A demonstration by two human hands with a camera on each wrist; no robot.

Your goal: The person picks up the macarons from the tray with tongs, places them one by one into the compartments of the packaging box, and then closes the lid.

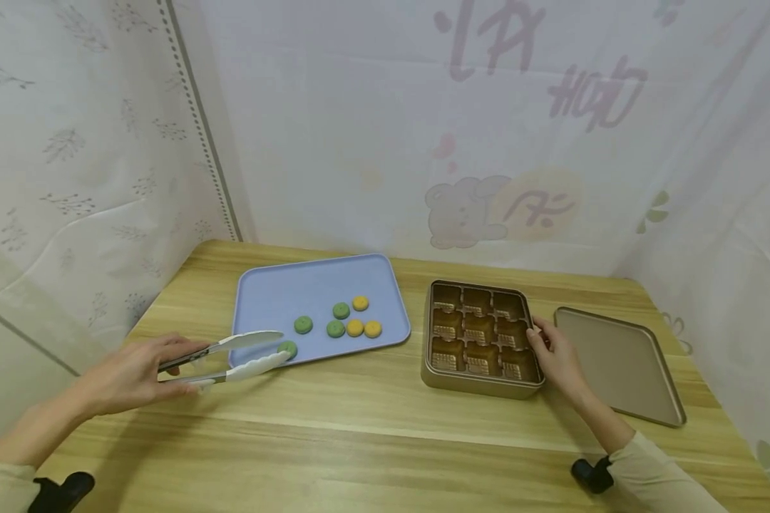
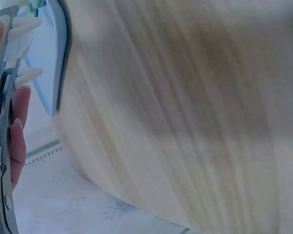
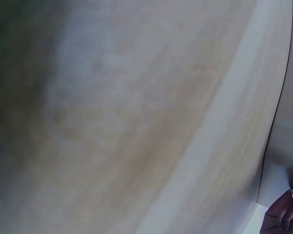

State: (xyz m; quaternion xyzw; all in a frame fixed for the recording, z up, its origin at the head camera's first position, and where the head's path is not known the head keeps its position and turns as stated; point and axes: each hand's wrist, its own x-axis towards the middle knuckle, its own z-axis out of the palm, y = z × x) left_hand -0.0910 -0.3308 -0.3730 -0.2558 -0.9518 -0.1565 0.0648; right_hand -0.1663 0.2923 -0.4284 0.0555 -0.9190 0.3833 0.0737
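My left hand (image 1: 135, 374) holds a pair of metal tongs (image 1: 214, 349) with white tips, thumb and fingers on opposite arms. The tips are spread at the near left edge of a blue tray (image 1: 314, 278), around or beside a small round green cookie (image 1: 287, 349); whether they touch it I cannot tell. Further in on the tray lie more green cookies (image 1: 303, 325) and three yellow cookies (image 1: 360, 303). My right hand (image 1: 560, 362) grips the right rim of a square bronze-coloured box (image 1: 481, 387). Inside the box is a brown divided insert (image 1: 478, 329) with bare compartments.
A flat bronze lid (image 1: 622, 363) lies on the wooden table (image 1: 334, 434) to the right of the box, beyond the right forearm. Patterned white cloth (image 1: 334, 142) hangs behind the table and at both sides.
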